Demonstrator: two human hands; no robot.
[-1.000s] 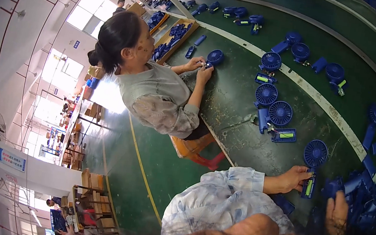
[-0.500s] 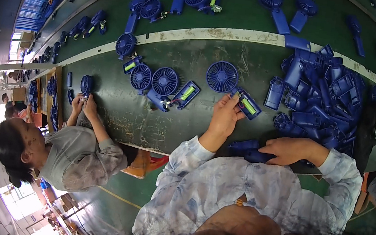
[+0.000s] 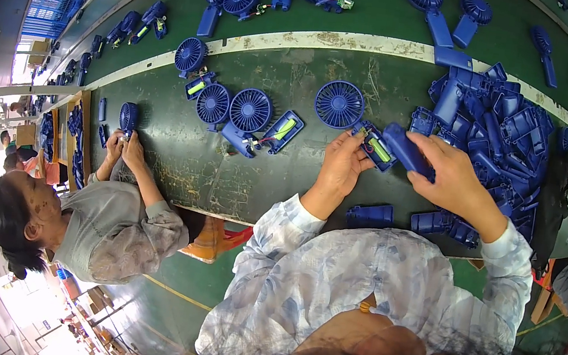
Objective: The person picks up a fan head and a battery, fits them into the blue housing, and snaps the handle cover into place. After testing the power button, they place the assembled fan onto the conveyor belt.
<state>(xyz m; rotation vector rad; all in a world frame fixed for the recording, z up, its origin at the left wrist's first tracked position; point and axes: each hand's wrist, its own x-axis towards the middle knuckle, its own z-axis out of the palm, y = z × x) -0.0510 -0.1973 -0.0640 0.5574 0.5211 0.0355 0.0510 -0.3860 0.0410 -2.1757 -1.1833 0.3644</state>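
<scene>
While left fingers (image 3: 350,159) pinch fan body (image 3: 375,147) | right fingers (image 3: 422,147) clasp blue cover (image 3: 407,151) above it

left hand (image 3: 344,165) curled, right hand (image 3: 448,175) gripping

Two people at the green conveyor table (image 3: 240,179); about ten round blue fan heads (image 3: 339,103) visible; one heap of blue handle covers (image 3: 501,128).

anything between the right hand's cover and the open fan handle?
Nothing visible. The right hand holds the blue cover right against the open handle, which the left hand steadies. Pile of covers lies behind.
</scene>
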